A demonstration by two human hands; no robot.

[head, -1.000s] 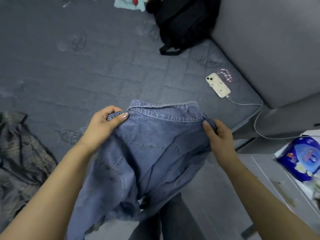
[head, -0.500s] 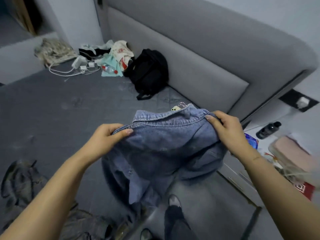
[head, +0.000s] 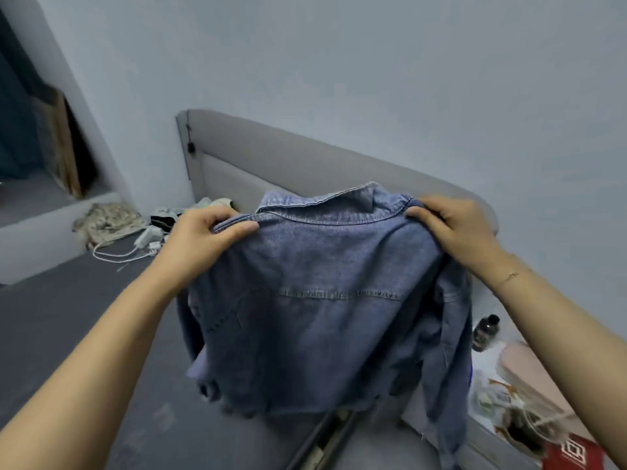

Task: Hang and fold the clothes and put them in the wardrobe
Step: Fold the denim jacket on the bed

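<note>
A blue denim jacket hangs in the air in front of me, back panel towards me and collar at the top. My left hand pinches its left shoulder seam between thumb and curled fingers. My right hand grips the right shoulder, fingers curled over the cloth. The jacket's hem and a sleeve dangle above the edge of the grey bed. No wardrobe or hanger shows.
A grey padded headboard stands behind the jacket. Crumpled clothes and white cables lie at the bed's far corner. On the right, a bedside surface holds a dark bottle, a pink item and packets.
The jacket has been lifted from low over the bed up to chest height and spread wider between both hands. The camera view tilted up, now showing the wall and headboard.
</note>
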